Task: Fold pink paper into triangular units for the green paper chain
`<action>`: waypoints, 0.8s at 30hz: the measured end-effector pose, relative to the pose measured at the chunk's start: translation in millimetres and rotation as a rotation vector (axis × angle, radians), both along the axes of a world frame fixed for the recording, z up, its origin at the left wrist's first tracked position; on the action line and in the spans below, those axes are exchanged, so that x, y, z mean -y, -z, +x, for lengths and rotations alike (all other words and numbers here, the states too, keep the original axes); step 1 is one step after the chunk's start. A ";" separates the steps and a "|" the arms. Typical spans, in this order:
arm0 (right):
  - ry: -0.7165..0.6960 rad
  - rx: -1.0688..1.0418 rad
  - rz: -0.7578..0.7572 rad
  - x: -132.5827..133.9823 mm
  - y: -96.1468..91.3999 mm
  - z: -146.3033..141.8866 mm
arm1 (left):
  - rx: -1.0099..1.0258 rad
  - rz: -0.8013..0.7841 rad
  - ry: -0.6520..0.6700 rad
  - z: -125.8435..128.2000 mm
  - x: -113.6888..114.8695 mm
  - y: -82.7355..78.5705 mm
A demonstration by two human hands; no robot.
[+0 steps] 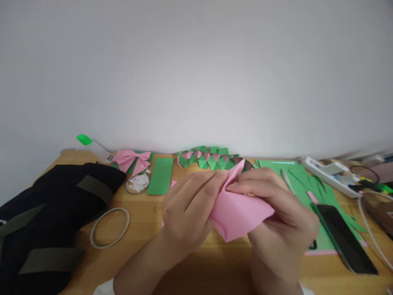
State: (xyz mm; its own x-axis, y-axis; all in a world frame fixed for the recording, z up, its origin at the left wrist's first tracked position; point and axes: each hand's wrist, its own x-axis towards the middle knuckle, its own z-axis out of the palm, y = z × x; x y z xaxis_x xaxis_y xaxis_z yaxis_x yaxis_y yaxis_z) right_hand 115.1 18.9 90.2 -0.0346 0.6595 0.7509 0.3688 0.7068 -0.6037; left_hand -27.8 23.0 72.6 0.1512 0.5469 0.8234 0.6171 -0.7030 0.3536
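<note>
A piece of pink paper (pixel 241 213), folded with a raised pointed flap at the top, is held up over the table between both hands. My left hand (pixel 190 205) grips its left side, with the fingers closed along the fold. On the other side my right hand (pixel 279 213) pinches the fold near the middle, thumb and fingers pressed on the paper. Part of the paper is hidden behind the fingers. Behind the hands, a folded chain of green and pink paper (pixel 211 159) lies against the wall.
To the left are dark cloth (pixel 67 196), a white ring (pixel 95 233), a dish of white scraps (pixel 138 183), a pink paper bow (pixel 132 159) and a green paper strip (pixel 160 176). Rightward lie green sheets (pixel 325 233), a phone (pixel 344 237) and a power strip (pixel 331 176).
</note>
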 end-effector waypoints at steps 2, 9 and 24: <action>-0.016 -0.014 -0.029 -0.9 -1.1 0.6 | 0.027 -0.020 0.017 -0.1 -0.1 -0.3; -0.060 -0.076 -0.131 -2.7 0.9 -0.1 | 0.079 -0.057 0.057 -1.0 -1.6 1.2; -0.031 -0.286 -0.338 -0.1 7.4 -2.4 | 0.234 -0.219 0.198 5.1 -5.5 -5.9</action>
